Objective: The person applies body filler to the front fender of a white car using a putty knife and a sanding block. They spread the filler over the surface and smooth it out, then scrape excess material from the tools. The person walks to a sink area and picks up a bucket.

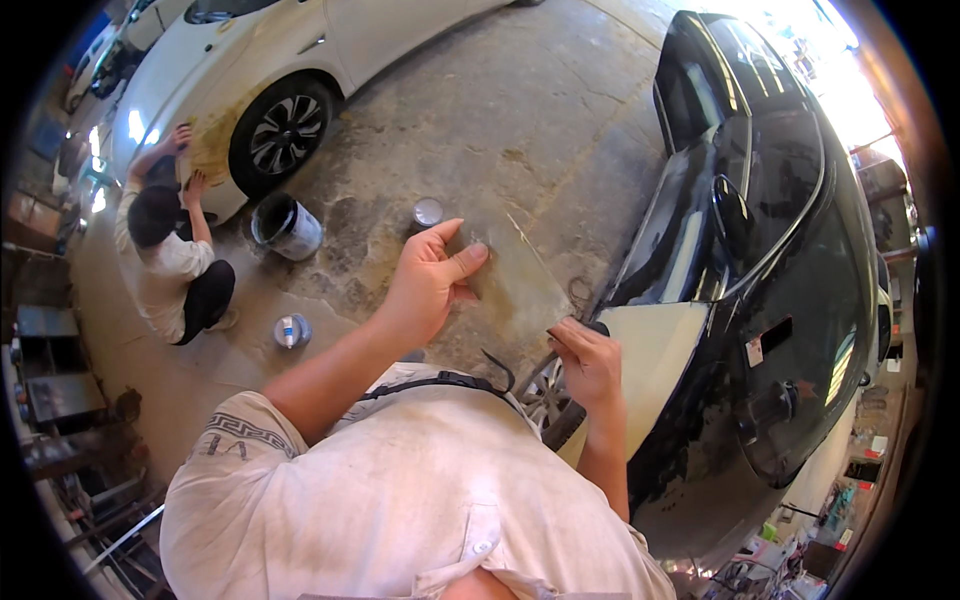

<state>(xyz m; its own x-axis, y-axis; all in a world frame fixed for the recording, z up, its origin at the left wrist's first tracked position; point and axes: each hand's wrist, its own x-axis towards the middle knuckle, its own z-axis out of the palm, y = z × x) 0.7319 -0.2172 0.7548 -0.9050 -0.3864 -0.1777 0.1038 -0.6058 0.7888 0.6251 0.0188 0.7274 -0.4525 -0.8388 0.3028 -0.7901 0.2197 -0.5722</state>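
Note:
A thin, see-through sheet (530, 285) is held in front of my body, its outline faint against the floor. My left hand (425, 285) pinches its left side between thumb and fingers. At the sheet's lower right corner, my right hand (587, 362) closes its fingertips on the edge. A small dark piece (597, 328) shows beside the right fingers; whether it is held cannot be made out. Right of that hand stands a black car (770, 250) with a cream-coloured front panel (655, 340).
A person (165, 250) crouches at the left, hands on the yellowish patch of a white car (400, 30). Near them stand a black bucket (287, 228) and a can with a tube (291, 331) on top. A small round tin (428, 211) sits on the concrete floor (500, 120).

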